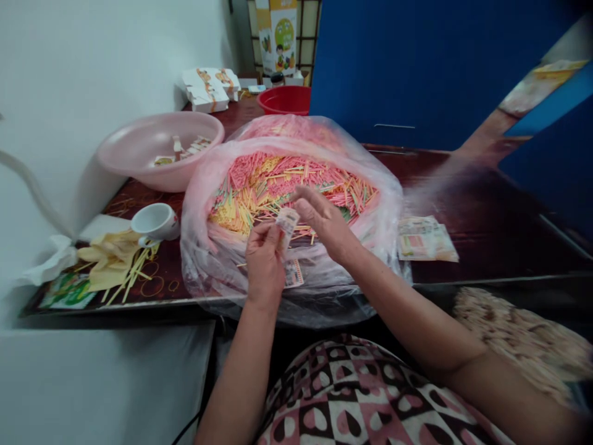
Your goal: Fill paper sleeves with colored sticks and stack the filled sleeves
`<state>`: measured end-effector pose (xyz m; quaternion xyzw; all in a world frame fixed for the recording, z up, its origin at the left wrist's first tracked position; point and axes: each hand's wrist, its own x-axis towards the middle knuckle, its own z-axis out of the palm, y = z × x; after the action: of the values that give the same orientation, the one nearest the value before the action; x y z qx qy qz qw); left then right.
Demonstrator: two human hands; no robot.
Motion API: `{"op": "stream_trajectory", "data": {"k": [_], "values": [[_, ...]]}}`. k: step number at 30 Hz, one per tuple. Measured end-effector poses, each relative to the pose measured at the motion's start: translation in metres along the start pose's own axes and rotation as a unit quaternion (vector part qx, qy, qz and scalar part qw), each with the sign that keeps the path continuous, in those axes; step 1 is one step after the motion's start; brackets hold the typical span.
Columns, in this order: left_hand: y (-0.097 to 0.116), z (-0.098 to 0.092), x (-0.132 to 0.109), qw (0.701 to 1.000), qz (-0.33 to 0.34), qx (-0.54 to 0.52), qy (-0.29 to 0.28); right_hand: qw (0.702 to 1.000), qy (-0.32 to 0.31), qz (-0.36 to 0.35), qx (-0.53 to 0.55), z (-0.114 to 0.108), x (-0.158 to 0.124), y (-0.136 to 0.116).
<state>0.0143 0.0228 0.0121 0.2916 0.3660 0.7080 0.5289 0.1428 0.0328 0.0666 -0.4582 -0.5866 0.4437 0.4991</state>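
A large clear plastic bag (pixel 217 290) lies open on the dark red table, full of short thin sticks (pixel 296 176) in pink, yellow and green. Over its front edge, my left hand (pixel 266 253) pinches a small printed packet (pixel 287 222) held upright. My right hand (pixel 324 222) is just right of the packet, above the sticks, with its fingers stretched out and nothing in it. Below the packet, another printed packet (pixel 293 273) rests on the bag. Flat printed packets (pixel 426 239) lie right of the bag.
Left of the bag are a pink basin (pixel 160 145) with small packets, a white cup (pixel 154 222), yellow cloth (pixel 111 256) and loose yellow sticks (pixel 132 275). Behind stand a red basin (pixel 284 100) and white boxes (pixel 208 89). Another person's arm (pixel 491 136) reaches in at the right.
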Motion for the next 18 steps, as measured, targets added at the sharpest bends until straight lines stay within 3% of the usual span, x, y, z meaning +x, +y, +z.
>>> {"op": "stream_trajectory", "data": {"k": [5,10,13,16,18], "values": [[-0.003,0.009,-0.004,0.996,0.061,0.067,0.010,0.998,-0.021,0.048,0.031,0.001,-0.005,0.025],[-0.001,0.021,-0.013,0.987,0.034,0.145,-0.058,0.988,0.019,0.009,0.151,-0.014,-0.009,0.027],[-0.002,0.030,-0.021,0.979,0.046,0.178,-0.087,0.989,0.039,0.022,0.144,-0.023,-0.018,0.026],[-0.001,0.033,-0.028,0.969,0.025,0.205,-0.134,0.992,0.063,0.030,0.103,-0.040,-0.031,0.026],[0.004,0.028,-0.031,0.965,0.025,0.221,-0.141,0.992,0.100,0.027,0.069,-0.065,-0.041,0.025]]}}
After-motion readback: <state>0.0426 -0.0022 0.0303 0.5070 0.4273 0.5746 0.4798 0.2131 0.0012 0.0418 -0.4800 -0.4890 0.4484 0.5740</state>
